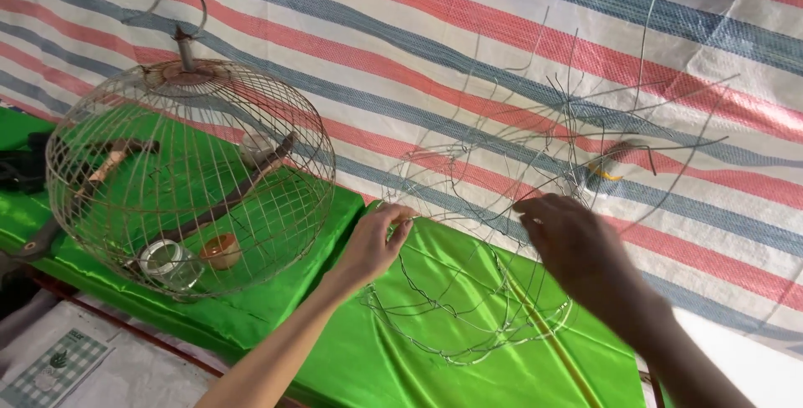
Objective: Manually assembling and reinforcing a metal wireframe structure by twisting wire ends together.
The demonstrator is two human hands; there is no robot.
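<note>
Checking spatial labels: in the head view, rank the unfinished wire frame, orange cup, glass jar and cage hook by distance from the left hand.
From the left hand:
1. Unfinished wire frame: pinched at its rim, touching.
2. Orange cup: to the left, inside the round cage.
3. Glass jar: farther left, on the cage floor.
4. Cage hook: farthest, upper left, atop the cage.
</note>
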